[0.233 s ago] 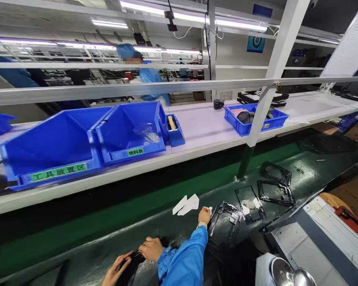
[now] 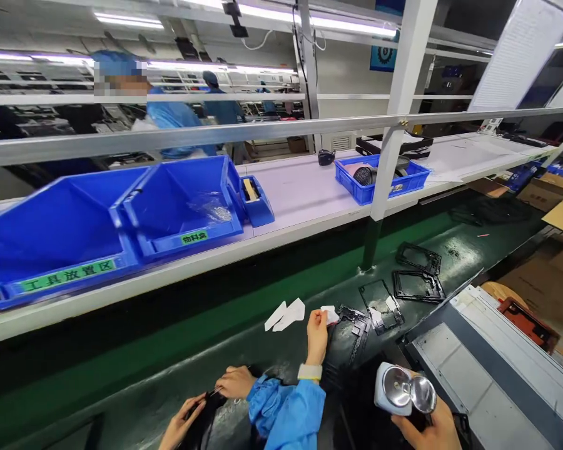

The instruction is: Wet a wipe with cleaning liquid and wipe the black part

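Observation:
My left hand (image 2: 316,332), in a blue sleeve with a pale wristband, reaches out over the dark green belt (image 2: 244,350). It pinches a small white piece (image 2: 329,314) just beside a black frame part (image 2: 356,325). At the bottom right, my right hand (image 2: 429,432) grips a light grey device with two shiny round metal parts (image 2: 403,387). Two other hands (image 2: 216,400) at the bottom left, seemingly a co-worker's, work on a dark item.
More black frames (image 2: 417,275) lie on the belt to the right, and white paper scraps (image 2: 285,314) to the left. A grey machine (image 2: 488,362) stands at right. Blue bins (image 2: 122,219) and a blue tray (image 2: 380,175) sit on the shelf behind. Workers in blue stand beyond.
My right hand has come up into view with the grey device. My left hand has lifted slightly with the white piece, baring the wristband. The view has shifted right.

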The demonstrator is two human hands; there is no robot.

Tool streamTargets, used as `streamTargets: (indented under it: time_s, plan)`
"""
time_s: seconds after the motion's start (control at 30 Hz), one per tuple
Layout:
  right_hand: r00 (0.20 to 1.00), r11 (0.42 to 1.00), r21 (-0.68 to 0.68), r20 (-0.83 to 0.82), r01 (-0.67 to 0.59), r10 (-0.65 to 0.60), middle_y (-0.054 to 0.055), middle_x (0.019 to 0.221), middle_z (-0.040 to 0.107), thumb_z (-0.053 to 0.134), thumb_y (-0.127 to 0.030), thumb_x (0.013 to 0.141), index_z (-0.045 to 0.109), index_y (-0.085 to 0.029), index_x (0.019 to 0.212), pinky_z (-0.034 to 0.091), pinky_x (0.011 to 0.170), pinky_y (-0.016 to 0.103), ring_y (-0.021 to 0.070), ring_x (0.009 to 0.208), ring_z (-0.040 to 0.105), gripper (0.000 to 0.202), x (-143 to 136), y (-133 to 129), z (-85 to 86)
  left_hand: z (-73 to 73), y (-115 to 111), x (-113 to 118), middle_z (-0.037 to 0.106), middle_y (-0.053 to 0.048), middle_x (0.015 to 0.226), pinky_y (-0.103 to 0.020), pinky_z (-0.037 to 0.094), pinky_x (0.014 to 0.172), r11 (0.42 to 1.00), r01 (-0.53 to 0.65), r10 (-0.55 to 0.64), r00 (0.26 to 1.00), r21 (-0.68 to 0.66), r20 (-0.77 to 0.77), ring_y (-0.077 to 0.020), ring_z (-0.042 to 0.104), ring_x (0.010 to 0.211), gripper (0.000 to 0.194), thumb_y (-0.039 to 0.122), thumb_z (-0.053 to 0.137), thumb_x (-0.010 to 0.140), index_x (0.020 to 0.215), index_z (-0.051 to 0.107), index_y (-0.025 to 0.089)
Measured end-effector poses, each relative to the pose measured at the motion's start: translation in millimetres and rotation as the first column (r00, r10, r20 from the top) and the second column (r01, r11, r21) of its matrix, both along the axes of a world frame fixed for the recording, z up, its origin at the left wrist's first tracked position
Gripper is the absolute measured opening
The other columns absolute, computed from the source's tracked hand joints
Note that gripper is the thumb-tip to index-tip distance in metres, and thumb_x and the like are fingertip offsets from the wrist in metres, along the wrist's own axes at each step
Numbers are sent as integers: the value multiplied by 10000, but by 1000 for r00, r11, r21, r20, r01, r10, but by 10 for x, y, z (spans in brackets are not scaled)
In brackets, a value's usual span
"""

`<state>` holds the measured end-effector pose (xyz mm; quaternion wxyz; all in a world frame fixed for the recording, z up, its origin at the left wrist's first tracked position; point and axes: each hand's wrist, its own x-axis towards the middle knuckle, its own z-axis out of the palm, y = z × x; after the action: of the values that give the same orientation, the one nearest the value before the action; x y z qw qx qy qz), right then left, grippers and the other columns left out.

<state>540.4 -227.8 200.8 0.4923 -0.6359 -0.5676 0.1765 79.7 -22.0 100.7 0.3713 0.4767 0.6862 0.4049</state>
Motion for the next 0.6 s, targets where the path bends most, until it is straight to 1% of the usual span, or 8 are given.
streamTargets:
  time_s: [0.03, 0.1, 0.2, 0.27, 0.33, 0.43, 0.5, 0.6]
  plan:
    - [1000, 1000, -3, 2, -25, 25, 74, 1239, 811, 744, -514, 1002, 740, -286, 1355, 673, 944, 350, 313, 1088, 799, 420, 108, -65, -44, 203, -70, 327, 622, 5, 723, -355, 553, 681, 999, 30, -31, 999, 35, 40, -174, 587, 643, 637, 833, 557, 967, 878, 666, 212]
    - [999, 999, -7, -9, -38, 37, 69, 1170, 820, 775, -457, 983, 748, -273, 1343, 676, 814, 319, 282, 934, 799, 405, 210, -105, -106, 575, -243, 1136, 714, -29, 892, -345, 590, 737, 983, 134, -150, 981, 126, 123, -164, 667, 738, 498, 662, 617, 1038, 1047, 710, 173]
    - [999, 1000, 0, -32, -31, 31, 50, 1054, 808, 789, -467, 973, 749, -251, 1333, 628, 671, 294, 227, 754, 719, 421, 205, -54, -111, 1016, -539, 2328, 780, -82, 1095, -370, 629, 829, 918, 297, -355, 911, 262, 212, -210, 747, 910, 509, 608, 755, 965, 1243, 741, 182]
    - [998, 999, 5, -49, -45, 45, 58, 1109, 801, 776, -495, 986, 723, -245, 1390, 620, 693, 293, 225, 797, 711, 478, 188, -19, -73, 1267, -719, 2801, 803, -101, 1151, -360, 623, 910, 871, 360, -449, 859, 335, 246, -261, 765, 1032, 478, 618, 780, 933, 1176, 813, 208]
    - [995, 998, 5, -66, -68, 69, 74, 1220, 786, 760, -513, 1000, 707, -249, 1427, 622, 736, 293, 237, 895, 728, 505, 191, -6, -31, 1499, -864, 2965, 822, -109, 1113, -356, 614, 927, 831, 397, -512, 820, 389, 256, -284, 766, 1043, 437, 597, 799, 920, 1113, 861, 210]
    - [992, 996, 6, -86, -91, 91, 92, 1321, 763, 750, -536, 1007, 702, -252, 1449, 618, 748, 294, 244, 949, 734, 527, 220, -19, 12, 1737, -1000, 2907, 836, -128, 1063, -358, 620, 872, 808, 420, -550, 789, 413, 275, -296, 778, 980, 459, 608, 756, 951, 1092, 883, 190]
    - [990, 995, 8, -97, -98, 98, 100, 1328, 761, 747, -551, 1006, 691, -248, 1470, 619, 744, 300, 244, 938, 733, 556, 241, -42, 29, 1762, -1014, 2857, 844, -133, 1008, -359, 630, 808, 832, 394, -521, 797, 392, 306, -288, 789, 891, 524, 643, 698, 982, 1136, 872, 174]
    - [988, 995, 8, -111, -104, 104, 94, 1296, 768, 759, -540, 1005, 693, -252, 1467, 625, 761, 304, 241, 932, 730, 549, 265, -89, 46, 1594, -864, 2870, 838, -134, 920, -364, 632, 763, 887, 308, -424, 838, 343, 343, -264, 782, 790, 633, 715, 616, 1002, 1145, 846, 143]
